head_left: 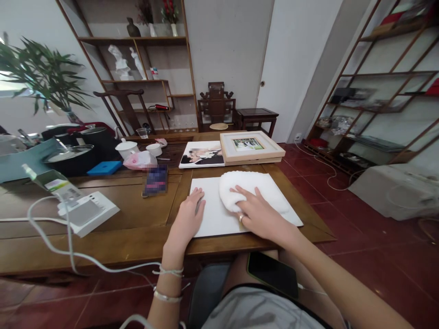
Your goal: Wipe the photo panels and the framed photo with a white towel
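Note:
A white panel (214, 212) lies flat on the wooden table near its front edge. On its right half is a fluffy white cloth (264, 187), folded thick. My right hand (252, 210) presses on the cloth's left part with spread, bent fingers, and a fold is gathered among them. A ring is on one finger. Over on the panel's left edge, my left hand (188, 217) rests palm down, fingers stretched and thumb apart, holding nothing. Whatever lies beneath the cloth is hidden.
Behind the panel stand a photo print (202, 157) and a framed picture (254, 146). Leftward are a dark phone (155, 179), an open white box (89, 212), a blue box (104, 168) and pots. A white cable (103, 266) crosses the table edge. Another phone (272, 274) lies on my lap.

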`<state>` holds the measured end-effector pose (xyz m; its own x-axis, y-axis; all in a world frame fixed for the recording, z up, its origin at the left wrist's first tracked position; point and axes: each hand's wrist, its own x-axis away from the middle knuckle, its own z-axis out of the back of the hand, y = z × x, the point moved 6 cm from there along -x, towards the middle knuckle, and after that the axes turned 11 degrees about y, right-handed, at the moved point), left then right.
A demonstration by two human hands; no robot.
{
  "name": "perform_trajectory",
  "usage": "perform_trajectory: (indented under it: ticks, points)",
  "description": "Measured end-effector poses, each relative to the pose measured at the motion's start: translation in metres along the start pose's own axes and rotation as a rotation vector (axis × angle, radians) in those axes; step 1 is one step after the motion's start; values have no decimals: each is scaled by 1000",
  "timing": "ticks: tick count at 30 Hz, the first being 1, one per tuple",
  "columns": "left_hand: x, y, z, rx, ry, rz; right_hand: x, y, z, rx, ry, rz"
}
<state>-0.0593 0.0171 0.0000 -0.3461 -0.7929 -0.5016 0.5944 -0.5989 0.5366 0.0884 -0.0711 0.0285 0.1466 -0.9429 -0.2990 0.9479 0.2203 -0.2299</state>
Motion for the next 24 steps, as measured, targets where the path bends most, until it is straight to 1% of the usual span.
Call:
perform_trajectory:
  ticks: [4,7,10,16,19,21,24]
  points:
    - [1,0,0,-6,-3,-5,-28,15,-6,9,-9,-26]
    - [1,-1,0,-6,0,-13,-33,12,-9,48,2,-41]
    - [1,0,0,-6,3,-22,-21,-2,-9,89,19,-42]
    - [1,-1,0,-9,12,-18,32,-38,-1,66,-10,39]
    - [1,-1,-1,-14,15,-22,52,-47,2,29,-39,64]
    - [1,-1,-1,-15,15,-23,57,-48,3,5,-46,67]
    - [1,-1,-1,-12,13,-18,49,-42,6,-21,-5,72]
